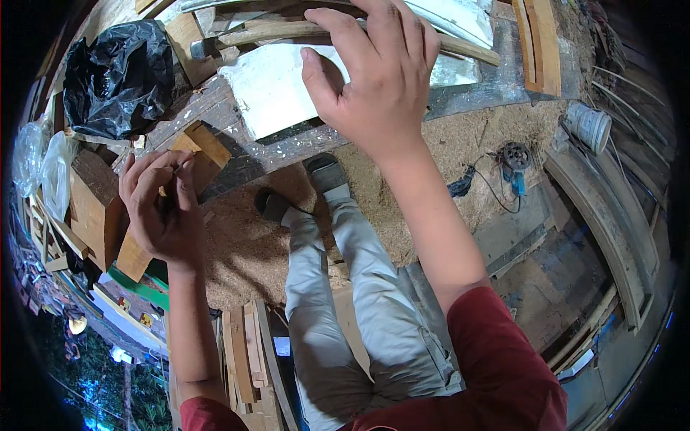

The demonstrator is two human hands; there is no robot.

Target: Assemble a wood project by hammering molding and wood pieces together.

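A hammer (273, 31) with a wooden handle and a dark metal head lies across the workbench (496, 90) at the top. Over its handle is my right hand (381, 79), fingers spread and not wrapped round the wood; whether they touch it I cannot tell. Under the hammer sits a white sheet-like piece (269, 97). My left hand (162, 205) is at the bench's near left edge, thumb and fingertips pinched together. A small dark speck shows at the fingertips, too small to name. Just behind that hand is a wooden block (205, 154).
A black plastic bag (118, 79) lies at the far left, near a wooden box-like piece (93, 205). Sawdust covers the floor (244, 244). A corded power tool (515, 161), a whitish bucket (589, 128) and a curved wooden frame (600, 223) are at right.
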